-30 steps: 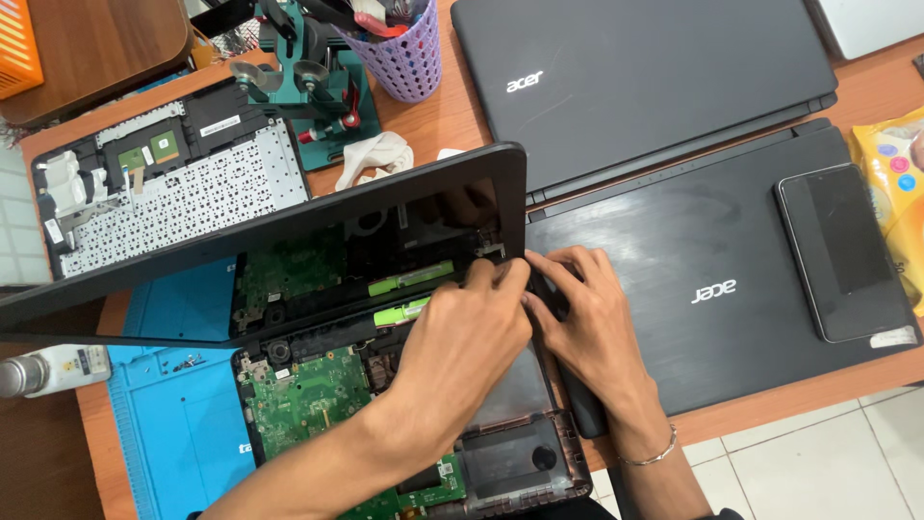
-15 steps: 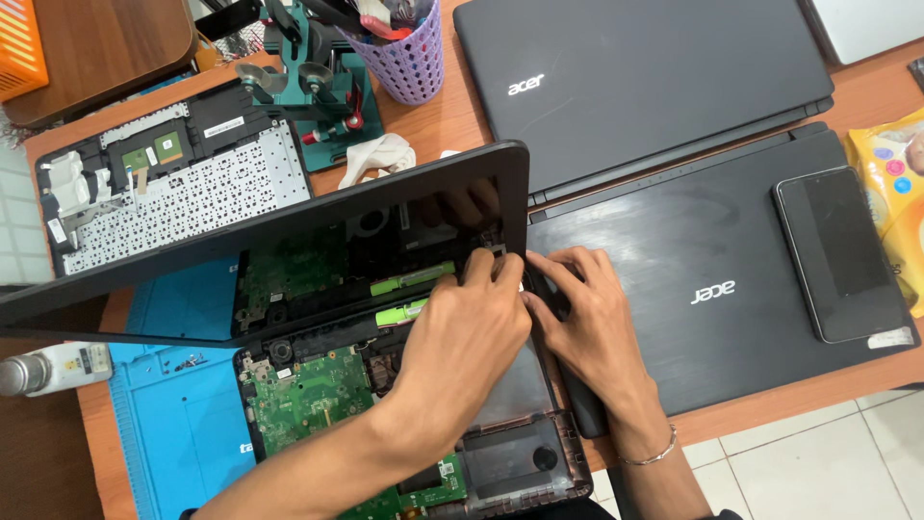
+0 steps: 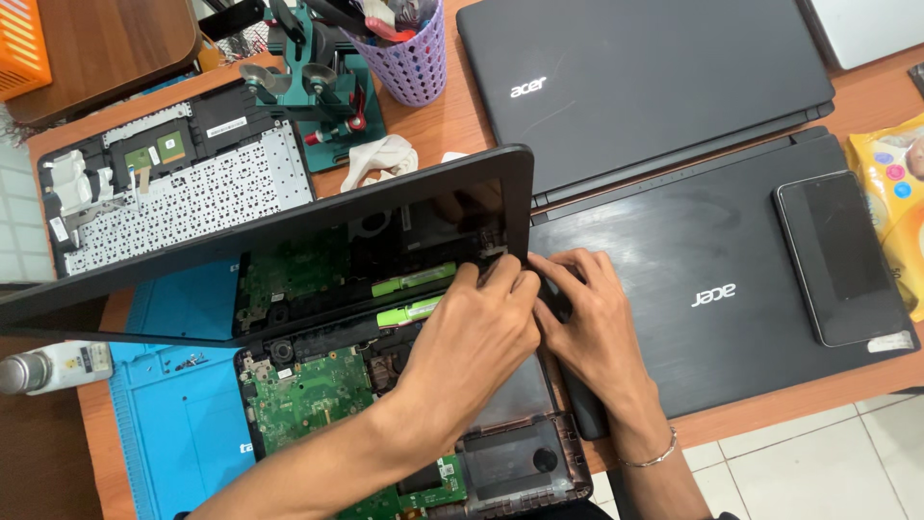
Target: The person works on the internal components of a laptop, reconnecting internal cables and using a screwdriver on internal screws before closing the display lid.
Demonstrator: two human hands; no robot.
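Cluttered desk (image 3: 452, 125): both hands (touching) at laptop hinge (image 3: 496, 255)

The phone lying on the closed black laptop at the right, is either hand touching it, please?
No, the phone lies untouched, while the left hand and the right hand both work at the hinge corner of the opened laptop.

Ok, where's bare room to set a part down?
Bare blue silicone mat left of the green motherboard, and bare wooden desk between the purple basket and upper closed black laptop. Crowded around both hands.
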